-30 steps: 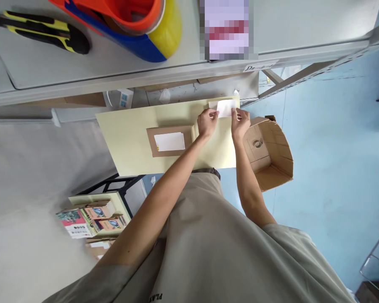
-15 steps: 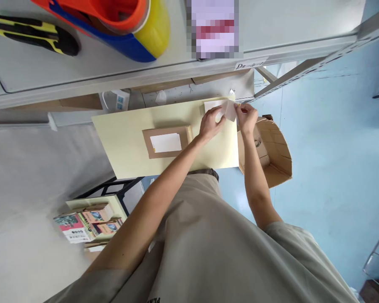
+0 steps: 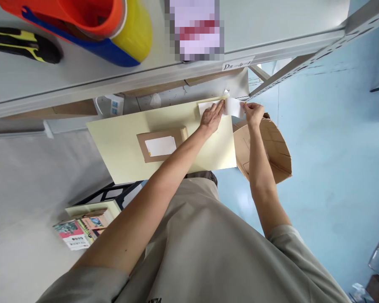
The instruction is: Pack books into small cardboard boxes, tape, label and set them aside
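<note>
Left hand on white paper; right hand pinches end

Two hands, one parcel, one utility knife and one power strip.

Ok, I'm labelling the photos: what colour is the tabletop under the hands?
The tabletop is pale yellow, clearest in the head view.

Tbl — brn pkg, wht ppr
</note>
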The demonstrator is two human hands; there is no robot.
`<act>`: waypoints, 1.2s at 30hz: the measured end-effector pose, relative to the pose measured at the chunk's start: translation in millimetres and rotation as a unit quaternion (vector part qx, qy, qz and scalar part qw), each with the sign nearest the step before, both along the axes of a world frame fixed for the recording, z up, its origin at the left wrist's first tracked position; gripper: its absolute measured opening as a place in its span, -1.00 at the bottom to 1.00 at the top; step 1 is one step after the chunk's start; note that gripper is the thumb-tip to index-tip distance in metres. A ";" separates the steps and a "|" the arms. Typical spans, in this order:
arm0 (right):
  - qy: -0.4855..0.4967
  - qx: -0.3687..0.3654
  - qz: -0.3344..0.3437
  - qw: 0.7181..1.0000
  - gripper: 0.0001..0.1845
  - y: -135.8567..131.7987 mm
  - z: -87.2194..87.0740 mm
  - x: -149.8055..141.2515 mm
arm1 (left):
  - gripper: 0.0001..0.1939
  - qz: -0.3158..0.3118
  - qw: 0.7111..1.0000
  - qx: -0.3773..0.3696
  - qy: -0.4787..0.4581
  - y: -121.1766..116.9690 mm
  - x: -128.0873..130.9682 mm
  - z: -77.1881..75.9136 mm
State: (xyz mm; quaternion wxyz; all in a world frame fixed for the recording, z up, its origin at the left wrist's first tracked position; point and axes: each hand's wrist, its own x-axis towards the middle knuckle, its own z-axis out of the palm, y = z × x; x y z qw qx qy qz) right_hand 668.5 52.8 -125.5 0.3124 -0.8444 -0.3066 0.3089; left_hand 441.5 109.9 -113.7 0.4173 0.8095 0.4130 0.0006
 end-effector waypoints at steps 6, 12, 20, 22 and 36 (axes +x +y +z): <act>-0.019 -0.020 -0.011 1.000 -0.65 1.3 -3.0 -6.4 | 0.02 -0.040 0.996 -0.015 0.083 5.4 14.3 27.5; -0.054 -0.105 -0.132 0.984 -0.64 -46.9 21.0 0.2 | 0.22 -0.113 0.981 -0.041 0.150 13.8 15.4 56.3; 0.007 0.073 -0.095 0.993 -0.36 -95.0 109.3 -60.6 | 0.10 0.108 0.975 -0.191 -0.028 -8.5 -38.6 74.2; 0.111 0.129 -0.040 0.985 -0.30 -102.4 135.3 -92.1 | 0.00 0.184 0.946 -0.237 -0.119 -31.9 -82.3 95.3; 0.265 0.110 0.127 0.949 -0.21 -81.0 236.4 -237.4 | -0.77 0.321 0.858 -0.229 -0.330 -133.2 -316.2 238.2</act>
